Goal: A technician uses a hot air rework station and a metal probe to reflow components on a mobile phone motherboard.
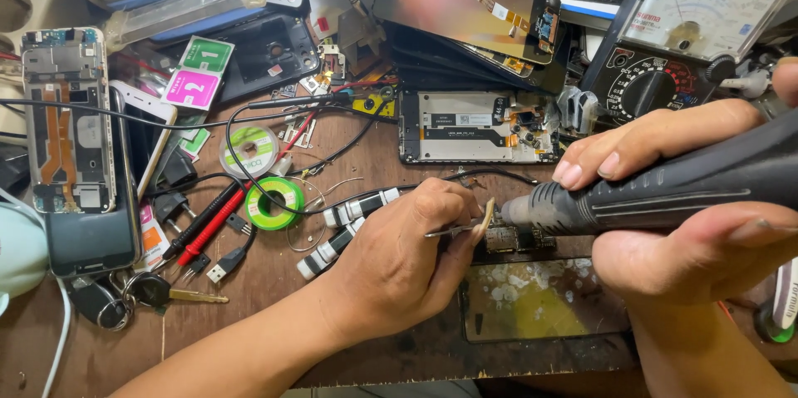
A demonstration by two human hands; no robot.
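Observation:
My right hand point(690, 223) grips a thick dark rotary-style tool point(665, 190) that points left, its tip at a small circuit board point(511, 238) in the middle of the bench. My left hand point(399, 265) rests on the wood and pinches metal tweezers point(453, 231) whose tips meet the same board beside the tool's nose. The board lies at the top edge of a stained dark glass plate point(540, 302). Most of the board is hidden by my fingers and the tool.
An opened phone frame point(478, 125) lies just behind the board. An analog multimeter point(690, 32) stands at the back right. Another opened phone point(66, 120) lies far left, with red and black probes point(208, 223), solder reels point(274, 203), keys point(141, 292) and cables between.

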